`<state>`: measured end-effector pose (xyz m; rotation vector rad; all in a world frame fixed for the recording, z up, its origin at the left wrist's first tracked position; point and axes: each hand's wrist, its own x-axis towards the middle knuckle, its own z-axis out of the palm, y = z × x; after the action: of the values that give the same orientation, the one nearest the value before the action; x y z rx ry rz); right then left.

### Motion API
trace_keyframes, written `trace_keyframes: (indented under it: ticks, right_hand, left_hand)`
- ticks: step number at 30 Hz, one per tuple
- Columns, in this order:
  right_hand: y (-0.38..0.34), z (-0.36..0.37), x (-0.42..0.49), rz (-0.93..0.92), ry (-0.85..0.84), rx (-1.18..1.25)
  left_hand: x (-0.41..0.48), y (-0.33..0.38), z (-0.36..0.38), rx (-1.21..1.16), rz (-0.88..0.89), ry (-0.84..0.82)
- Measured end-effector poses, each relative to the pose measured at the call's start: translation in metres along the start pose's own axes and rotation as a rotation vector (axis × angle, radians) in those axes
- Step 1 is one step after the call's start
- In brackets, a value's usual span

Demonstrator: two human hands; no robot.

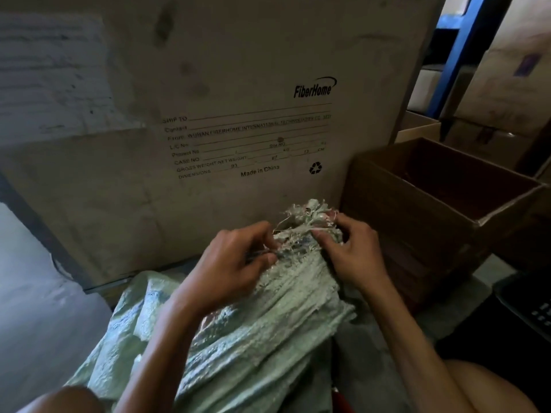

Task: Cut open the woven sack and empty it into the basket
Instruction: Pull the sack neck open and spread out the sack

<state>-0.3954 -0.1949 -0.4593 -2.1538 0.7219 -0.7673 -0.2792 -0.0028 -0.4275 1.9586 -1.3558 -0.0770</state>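
A pale green woven sack (238,338) lies in front of me, its gathered neck (307,222) pointing away and bound with frayed string. My left hand (235,263) pinches the neck's left side, and a thin dark object shows between its fingers; what it is cannot be told. My right hand (351,248) grips the neck's right side, thumb and forefinger on the string. A dark plastic basket (527,311) shows only partly at the right edge.
A large printed cardboard carton (208,99) stands upright right behind the sack. An open brown cardboard box (432,198) sits to the right, with a blue shelf frame (456,55) and more boxes behind. Grey floor (35,293) lies at the left.
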Motion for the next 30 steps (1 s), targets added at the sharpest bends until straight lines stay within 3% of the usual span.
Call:
trace_keyframes:
  ticks: [5, 8, 11, 14, 16, 17, 20, 23, 25, 30]
  right_hand:
    - [-0.003, 0.002, -0.003, -0.087, 0.165, -0.024]
    - [-0.009, 0.009, -0.015, -0.029, 0.226, -0.078]
    - [-0.019, 0.007, -0.021, 0.117, 0.334, -0.094]
    - [-0.034, 0.004, -0.023, 0.539, 0.01, 0.387]
    - [-0.039, 0.003, -0.025, 0.701, -0.269, 0.858]
    - [-0.041, 0.003, -0.028, 0.738, -0.325, 1.008]
    - [-0.036, 0.01, -0.028, 0.71, -0.211, 1.113]
    - [-0.037, 0.003, -0.022, 0.652, -0.065, 1.227]
    - [-0.037, -0.005, -0.022, 0.608, -0.027, 1.167]
    - [-0.039, -0.014, -0.026, 0.417, -0.007, 0.862]
  left_hand:
    - [0.0, -0.02, -0.005, -0.141, -0.071, 0.035]
    - [0.0, -0.033, 0.006, -0.227, -0.242, 0.31]
    - [0.003, -0.037, 0.015, -0.468, -0.478, 0.59]
    - [0.008, -0.024, 0.021, -0.54, -0.442, 0.637]
    - [0.007, -0.004, 0.026, -0.552, -0.354, 0.584]
    - [0.006, 0.006, 0.028, -0.515, -0.322, 0.536]
    - [0.006, 0.023, 0.037, -0.197, -0.267, 0.404]
    - [0.009, 0.014, 0.033, -0.128, -0.304, 0.47]
    - [0.01, 0.003, 0.026, -0.082, -0.34, 0.568]
    - [0.006, -0.027, 0.006, -0.438, -0.594, 0.539]
